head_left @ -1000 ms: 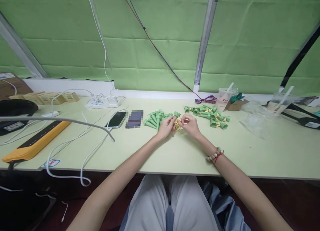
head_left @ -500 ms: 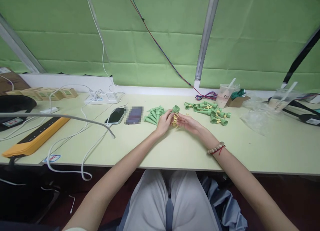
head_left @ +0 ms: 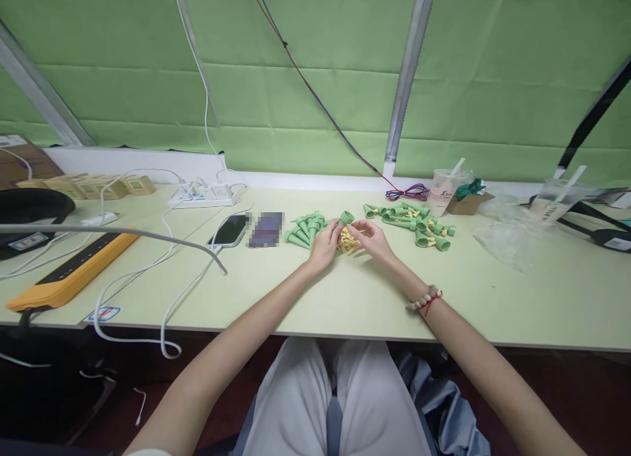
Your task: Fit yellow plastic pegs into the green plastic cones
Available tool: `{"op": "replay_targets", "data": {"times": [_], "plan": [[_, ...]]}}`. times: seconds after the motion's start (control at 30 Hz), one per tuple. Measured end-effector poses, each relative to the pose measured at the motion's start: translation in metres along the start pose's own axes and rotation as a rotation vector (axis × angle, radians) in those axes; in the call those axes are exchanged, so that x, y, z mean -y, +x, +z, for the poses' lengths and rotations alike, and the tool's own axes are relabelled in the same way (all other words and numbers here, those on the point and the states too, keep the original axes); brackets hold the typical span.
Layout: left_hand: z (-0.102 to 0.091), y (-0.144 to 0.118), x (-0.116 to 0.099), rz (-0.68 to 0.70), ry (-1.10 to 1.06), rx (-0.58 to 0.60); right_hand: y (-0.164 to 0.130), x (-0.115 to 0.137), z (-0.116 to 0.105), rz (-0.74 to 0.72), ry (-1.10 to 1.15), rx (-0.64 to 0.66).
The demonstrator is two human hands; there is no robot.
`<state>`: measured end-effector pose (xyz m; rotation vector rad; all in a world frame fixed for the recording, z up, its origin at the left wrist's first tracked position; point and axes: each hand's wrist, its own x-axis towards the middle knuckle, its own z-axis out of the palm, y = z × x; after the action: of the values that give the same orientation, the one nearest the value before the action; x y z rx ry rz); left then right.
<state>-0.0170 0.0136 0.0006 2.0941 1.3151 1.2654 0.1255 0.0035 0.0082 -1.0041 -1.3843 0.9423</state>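
- Left hand (head_left: 325,244) rests on the table (head_left: 345,298), fingers curled around a green cone (head_left: 346,218) with its open mouth up, just above the thumb.
- Right hand (head_left: 372,238) sits just beside the left, fingertips pinched narrow at the small yellow pieces (head_left: 346,240); whether it grips one is too small to tell.
- Yellow pieces lie in a little heap on the table between the two hands, touching both.
- Pile of green cones (head_left: 305,227) lies just left of the left hand, tips pointing towards the person.
- Second pile of cones with yellow bits in them (head_left: 414,221) lies right of the right hand, near but apart.
- Bead bracelet with red cord (head_left: 424,299) on the right wrist.
- Phone (head_left: 228,230) face up, left of the first pile; power strip (head_left: 203,194) behind it with white cables.
- Two plastic cups with straws (head_left: 444,185) and a clear bag (head_left: 507,236) stand far right.
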Motion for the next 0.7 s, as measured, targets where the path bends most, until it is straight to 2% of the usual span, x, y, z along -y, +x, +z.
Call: {"op": "replay_targets", "data": {"times": [0.1, 0.2, 0.37, 0.53, 0.63, 0.7], "plan": [[-0.0019, -0.0006, -0.0025, 0.005, 0.015, -0.006, 0.0019, 0.0022, -0.0021, 0.301, 0.263, 0.163], [-0.0028, -0.0019, -0.0043, 0.032, 0.018, -0.017, 0.0031, 0.0028, -0.0058, 0.389, 0.412, 0.246], [-0.0046, -0.0037, -0.0081, 0.068, 0.031, -0.027, 0.0045, 0.0023, -0.0067, 0.394, 0.502, 0.161], [-0.0073, -0.0034, -0.0091, 0.093, 0.042, -0.020, 0.0040, 0.0040, -0.0037, 0.405, 0.508, 0.203], [-0.0061, -0.0029, -0.0065, 0.099, 0.028, -0.027, 0.0050, 0.0034, -0.0032, 0.333, 0.416, 0.216], [-0.0040, -0.0027, -0.0040, 0.095, 0.014, -0.032, 0.0055, 0.0016, -0.0025, 0.241, 0.295, 0.148]]}}
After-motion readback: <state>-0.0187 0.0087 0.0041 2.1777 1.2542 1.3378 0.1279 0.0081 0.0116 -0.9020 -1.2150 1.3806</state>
